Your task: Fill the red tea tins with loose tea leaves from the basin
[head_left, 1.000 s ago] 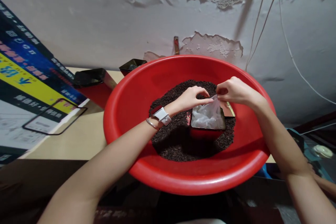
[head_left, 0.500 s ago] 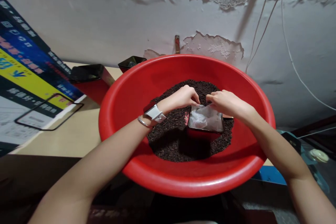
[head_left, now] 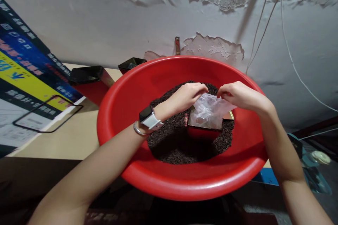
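Currently, the left hand (head_left: 192, 93) and right hand (head_left: 236, 93) pinch the clear plastic bag (head_left: 208, 110) by its upper edge, above the tin (head_left: 204, 134) standing among loose dark pieces (head_left: 171, 149) in the red basin (head_left: 195, 184). Caution: uneven pulling could tear or dislodge the bag; shifting pieces could tilt the tin (its base is hidden).

Both arms (head_left: 113, 158) stretch forward, elbows out. The left hand (head_left: 190, 94) arches palm-down, fingers (head_left: 202, 87) bent — the right hand (head_left: 236, 93), wrist bent inward, curls its fingers just opposite, near but apart.
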`<state>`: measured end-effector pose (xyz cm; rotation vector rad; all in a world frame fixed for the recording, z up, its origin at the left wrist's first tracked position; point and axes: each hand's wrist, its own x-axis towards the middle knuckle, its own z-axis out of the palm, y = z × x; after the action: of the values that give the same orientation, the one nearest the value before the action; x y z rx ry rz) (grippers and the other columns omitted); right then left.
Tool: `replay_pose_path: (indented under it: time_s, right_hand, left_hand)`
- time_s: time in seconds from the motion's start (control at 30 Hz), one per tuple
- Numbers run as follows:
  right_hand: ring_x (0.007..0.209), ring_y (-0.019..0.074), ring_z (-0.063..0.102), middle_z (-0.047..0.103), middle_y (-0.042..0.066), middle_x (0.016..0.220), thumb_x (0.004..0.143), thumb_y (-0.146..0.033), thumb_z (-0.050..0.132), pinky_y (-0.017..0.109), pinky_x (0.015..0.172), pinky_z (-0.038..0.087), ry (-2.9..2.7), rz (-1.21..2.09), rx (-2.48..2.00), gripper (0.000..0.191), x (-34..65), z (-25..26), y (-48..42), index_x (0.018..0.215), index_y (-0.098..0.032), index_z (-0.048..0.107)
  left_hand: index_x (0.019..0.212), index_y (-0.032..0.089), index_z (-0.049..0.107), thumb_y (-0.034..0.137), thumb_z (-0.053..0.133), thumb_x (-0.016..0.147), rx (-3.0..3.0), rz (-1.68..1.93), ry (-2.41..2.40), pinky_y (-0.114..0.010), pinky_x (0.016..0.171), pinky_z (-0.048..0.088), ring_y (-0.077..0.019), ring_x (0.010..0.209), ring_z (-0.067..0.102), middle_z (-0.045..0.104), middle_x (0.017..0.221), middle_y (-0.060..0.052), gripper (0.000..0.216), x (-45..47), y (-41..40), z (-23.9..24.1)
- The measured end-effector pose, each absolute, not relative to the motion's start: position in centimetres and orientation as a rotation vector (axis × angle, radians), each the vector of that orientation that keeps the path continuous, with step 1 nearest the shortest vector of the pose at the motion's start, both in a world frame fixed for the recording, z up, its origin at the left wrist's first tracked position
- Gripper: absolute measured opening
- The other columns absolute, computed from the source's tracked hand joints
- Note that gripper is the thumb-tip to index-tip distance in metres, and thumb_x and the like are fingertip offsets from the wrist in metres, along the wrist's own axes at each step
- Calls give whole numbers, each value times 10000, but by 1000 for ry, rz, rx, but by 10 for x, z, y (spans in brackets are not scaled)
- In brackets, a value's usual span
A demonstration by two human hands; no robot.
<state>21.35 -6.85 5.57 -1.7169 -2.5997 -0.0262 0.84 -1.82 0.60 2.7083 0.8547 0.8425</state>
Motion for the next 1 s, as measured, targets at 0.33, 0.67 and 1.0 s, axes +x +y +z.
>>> replay_pose_path:
  time_s: [0.33, 0.67, 1.0]
  right_hand:
    - [687, 136, 599, 707, 47, 831, 789, -75, 469, 213, 578, 365, -2758, 133, -1834, 400, 205, 50, -69, 1041, -230, 738]
    - [757, 231, 664, 712, 121, 849, 757, -156, 610, 256, 549, 397, -2710, -9, -2167, 308, 196, 44, -79, 1032, -185, 746]
    - [921, 238, 676, 705, 110, 1006, 792, -280, 664, 268, 694, 471, -2938, 100, -1961, 319, 179, 48, -88, 1104, -233, 709]
  left_hand:
    - [925, 211, 702, 257, 560, 885, 2831, 347, 1384, -271, 651, 388, -204, 745, 645, 717, 815, -58, 155, 7, -22, 4]
    - [1160, 114, 541, 520, 617, 841, 3038, 125, 1311, -329, 781, 342, -277, 890, 649, 720, 883, -129, 522, -2, -38, 8]
    - [1137, 132, 472, 222, 579, 846, 2996, 138, 928, -348, 880, 377, -210, 901, 675, 739, 949, -101, 323, 15, -36, -6]
